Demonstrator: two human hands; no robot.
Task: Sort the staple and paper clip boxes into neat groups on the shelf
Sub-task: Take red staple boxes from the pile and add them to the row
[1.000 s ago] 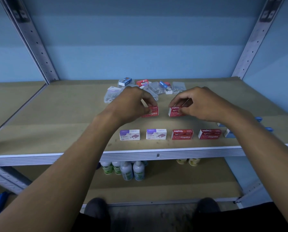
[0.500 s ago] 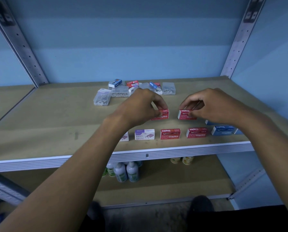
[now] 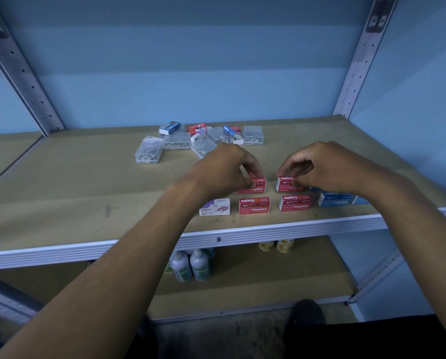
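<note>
Pinching one red staples box each, the left hand holds the left box and the right hand the right box, both on the shelf behind the front row of boxes.

On four small red cardboard boxes, white "10 Staples": front-row pair and, plus second-row pair and, with "Staples" printed upside down on top faces. On small white-and-purple cardboard box, "STAPLES". Print on blue boxes too blurred to read.
</note>
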